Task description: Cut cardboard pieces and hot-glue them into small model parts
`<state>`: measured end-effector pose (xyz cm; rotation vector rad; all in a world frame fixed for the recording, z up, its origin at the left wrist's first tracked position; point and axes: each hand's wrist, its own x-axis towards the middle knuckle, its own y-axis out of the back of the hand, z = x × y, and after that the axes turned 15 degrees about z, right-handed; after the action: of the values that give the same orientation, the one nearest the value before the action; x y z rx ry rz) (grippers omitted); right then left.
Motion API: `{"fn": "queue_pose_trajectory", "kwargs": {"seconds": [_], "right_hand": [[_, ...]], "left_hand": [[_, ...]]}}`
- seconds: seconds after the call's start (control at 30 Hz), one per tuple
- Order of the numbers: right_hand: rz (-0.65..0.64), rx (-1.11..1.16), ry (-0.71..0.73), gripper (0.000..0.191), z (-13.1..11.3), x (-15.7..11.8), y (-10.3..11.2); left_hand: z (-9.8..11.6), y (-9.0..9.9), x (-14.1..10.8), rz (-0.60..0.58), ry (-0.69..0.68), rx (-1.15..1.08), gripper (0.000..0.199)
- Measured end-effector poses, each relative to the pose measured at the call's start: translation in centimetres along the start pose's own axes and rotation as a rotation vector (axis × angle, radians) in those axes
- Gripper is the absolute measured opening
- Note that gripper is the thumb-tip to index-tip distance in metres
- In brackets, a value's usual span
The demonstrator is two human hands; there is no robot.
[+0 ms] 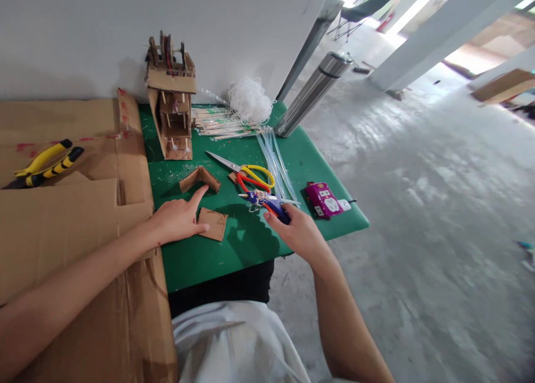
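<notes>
My right hand is wrapped round the handle of a blue hot glue gun, its nozzle pointing left over the green tabletop. My left hand has its forefinger and thumb spread apart. The forefinger reaches the lower edge of a bent cardboard piece standing on the table; whether it presses on it I cannot tell. At the thumb lies a small flat cardboard square. Scissors with yellow and orange handles lie just beyond the glue gun.
Clear glue sticks, a purple power strip and a steel flask are on the right. Behind stand a cardboard structure, wooden sticks and white string. Yellow-black pliers lie on cardboard sheets at left.
</notes>
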<state>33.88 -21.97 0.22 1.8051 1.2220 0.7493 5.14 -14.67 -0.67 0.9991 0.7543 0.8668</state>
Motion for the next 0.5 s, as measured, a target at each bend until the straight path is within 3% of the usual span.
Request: {"fn": "queue_pose_trajectory", "kwargs": {"seconds": [0.2,0.3,0.4,0.5], "right_hand": [[-0.012,0.264,-0.080,0.047,0.3,0.1,-0.2],[-0.003,0.515,-0.203,0.040,0.3,1.1,1.5],[0.170,0.741,-0.328,0.037,0.7,3.3,5.1],[0.391,0.814,-0.322,0.051,1.7,6.5,8.6]], "left_hand": [[0.0,-0.1,0.1,-0.005,0.004,0.002,0.099],[0.0,-0.1,0.1,-0.006,0.009,0.001,0.098],[0.0,-0.1,0.0,0.003,0.010,0.004,0.097],[0.0,-0.2,0.0,0.000,0.012,0.006,0.098]]}}
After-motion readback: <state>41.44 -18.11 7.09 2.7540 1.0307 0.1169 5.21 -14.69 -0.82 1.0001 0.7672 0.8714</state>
